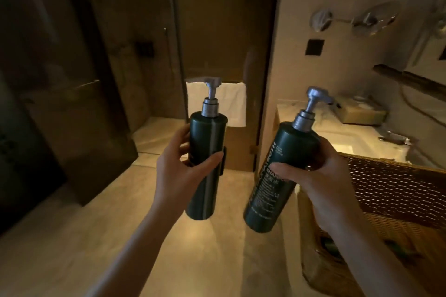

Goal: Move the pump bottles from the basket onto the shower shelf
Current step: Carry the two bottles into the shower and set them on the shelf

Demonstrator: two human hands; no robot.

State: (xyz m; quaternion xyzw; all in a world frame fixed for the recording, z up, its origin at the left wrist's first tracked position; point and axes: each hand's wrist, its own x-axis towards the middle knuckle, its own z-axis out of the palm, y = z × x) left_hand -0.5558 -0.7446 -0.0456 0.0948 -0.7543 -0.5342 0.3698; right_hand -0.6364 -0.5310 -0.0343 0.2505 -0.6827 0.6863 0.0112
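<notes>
I hold two dark green pump bottles with silver pumps in the air over the floor. My left hand grips the left bottle, which stands nearly upright. My right hand grips the right bottle, which leans to the right and shows white lettering on its side. The woven wicker basket sits at the lower right, just behind my right hand. A dark green object lies deep inside it, too dim to identify.
A white towel hangs on a rail ahead, behind the left bottle. A lit vanity counter with a tissue box and tap is at the right. A dark glass door stands to the left. Beige tile floor lies below.
</notes>
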